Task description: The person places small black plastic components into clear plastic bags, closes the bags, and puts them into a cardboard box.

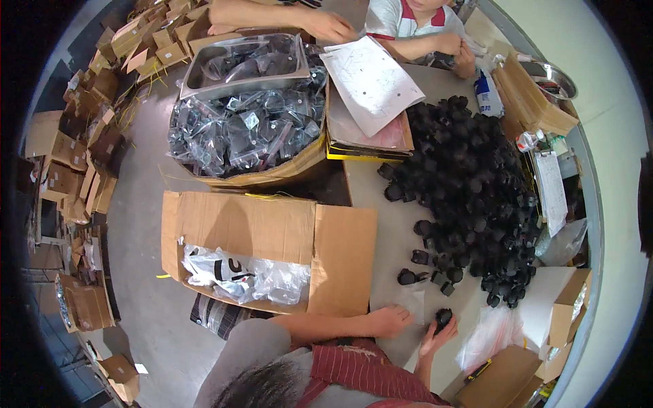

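My right hand [439, 335] holds a small black plastic part [443, 317], with fingers wrapped round it, just above the table near my body. Close by on the left, my left hand [392, 321] is closed, its fingertips at the lower edge of a small clear plastic bag [412, 297]; they seem to pinch it. A large heap of the same kind of black parts [476, 197] spreads over the table beyond my hands. A few loose ones lie at its near left edge, close to the bag.
An open cardboard box [343, 258] with plastic bags [272, 280] inside stands left of my hands. Behind it, a big carton holds bagged parts [245, 132] and a metal tray [194, 85]. Papers [374, 85] lie beside it. Across the table, another person's hands [462, 56] work.
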Available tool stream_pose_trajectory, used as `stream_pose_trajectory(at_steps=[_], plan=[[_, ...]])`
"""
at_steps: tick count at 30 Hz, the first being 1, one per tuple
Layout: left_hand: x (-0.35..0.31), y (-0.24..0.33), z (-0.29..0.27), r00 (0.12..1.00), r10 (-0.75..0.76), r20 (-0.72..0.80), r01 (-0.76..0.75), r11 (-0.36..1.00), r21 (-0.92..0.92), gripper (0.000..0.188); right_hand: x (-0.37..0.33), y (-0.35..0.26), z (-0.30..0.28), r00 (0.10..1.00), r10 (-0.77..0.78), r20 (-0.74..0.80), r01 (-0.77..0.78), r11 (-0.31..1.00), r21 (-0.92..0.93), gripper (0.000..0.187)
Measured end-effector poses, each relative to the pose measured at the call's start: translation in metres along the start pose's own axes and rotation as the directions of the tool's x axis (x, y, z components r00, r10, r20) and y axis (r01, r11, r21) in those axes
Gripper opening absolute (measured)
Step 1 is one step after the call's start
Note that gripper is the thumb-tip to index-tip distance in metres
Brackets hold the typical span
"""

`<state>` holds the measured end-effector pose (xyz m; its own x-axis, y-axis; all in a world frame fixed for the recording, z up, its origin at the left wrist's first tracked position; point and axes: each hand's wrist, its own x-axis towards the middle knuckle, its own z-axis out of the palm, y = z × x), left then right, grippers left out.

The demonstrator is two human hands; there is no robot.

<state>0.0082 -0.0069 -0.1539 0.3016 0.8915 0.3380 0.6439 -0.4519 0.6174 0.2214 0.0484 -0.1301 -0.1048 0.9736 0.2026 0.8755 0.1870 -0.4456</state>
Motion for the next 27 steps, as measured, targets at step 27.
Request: stream_pose_trajectory(at_steps=[27], plan=[[-0.002, 0.007, -0.016, 0.998, -0.055, 0.036, 0.057, 0.997, -0.052, 0.024, -0.001, 0.032, 0.021, 0.983, -0.141, -0.117, 0.135, 0.989, -0.057, 0.048]])
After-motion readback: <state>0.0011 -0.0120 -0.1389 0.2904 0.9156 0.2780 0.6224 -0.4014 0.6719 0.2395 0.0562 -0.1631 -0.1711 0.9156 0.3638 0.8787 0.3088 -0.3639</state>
